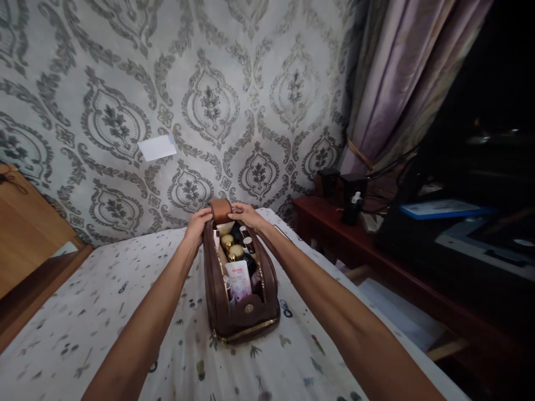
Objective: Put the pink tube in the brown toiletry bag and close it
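A brown toiletry bag [267,284] stands unzipped on the bed, its gold zipper edges spread apart. My left hand [196,227] grips the far left corner of the bag beside the tan strap [221,210]. On the other side of that strap, my right hand [249,216] is closed on the far right edge. Inside the bag lie a white tube [239,278] with red lettering, cream-coloured round items with gold parts [235,250], and several small bottles and dark items. A flap with a metal snap [249,308] sits at the near end.
Under the bag is a white patterned bedsheet [175,345]. A wooden bed end [37,234] rises at left, with a patterned wall [259,100] behind. At right, a red-brown desk [309,214] holds black speakers [351,195] and a blue-edged item [443,209].
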A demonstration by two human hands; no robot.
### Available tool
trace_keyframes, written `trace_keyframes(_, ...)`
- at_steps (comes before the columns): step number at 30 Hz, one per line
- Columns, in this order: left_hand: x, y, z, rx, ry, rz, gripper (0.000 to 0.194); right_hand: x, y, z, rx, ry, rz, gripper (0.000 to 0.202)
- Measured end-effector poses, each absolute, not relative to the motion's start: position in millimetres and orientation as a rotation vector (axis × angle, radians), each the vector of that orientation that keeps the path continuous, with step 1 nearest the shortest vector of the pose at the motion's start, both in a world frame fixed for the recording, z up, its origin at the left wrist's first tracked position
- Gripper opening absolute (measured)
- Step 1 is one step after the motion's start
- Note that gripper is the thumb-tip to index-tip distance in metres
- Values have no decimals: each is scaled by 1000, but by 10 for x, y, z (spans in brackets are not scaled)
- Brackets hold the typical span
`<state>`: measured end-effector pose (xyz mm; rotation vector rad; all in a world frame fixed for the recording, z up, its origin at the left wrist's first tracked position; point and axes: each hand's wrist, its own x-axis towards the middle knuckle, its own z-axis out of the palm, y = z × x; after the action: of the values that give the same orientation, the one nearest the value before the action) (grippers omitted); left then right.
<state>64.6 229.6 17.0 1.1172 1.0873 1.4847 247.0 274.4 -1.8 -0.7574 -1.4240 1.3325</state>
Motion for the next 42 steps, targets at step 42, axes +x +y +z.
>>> trace_keyframes(42, 971, 1454, 350, 1852, 1062, 1619, 24, 2655, 1747, 290, -606, -1689, 894, 17)
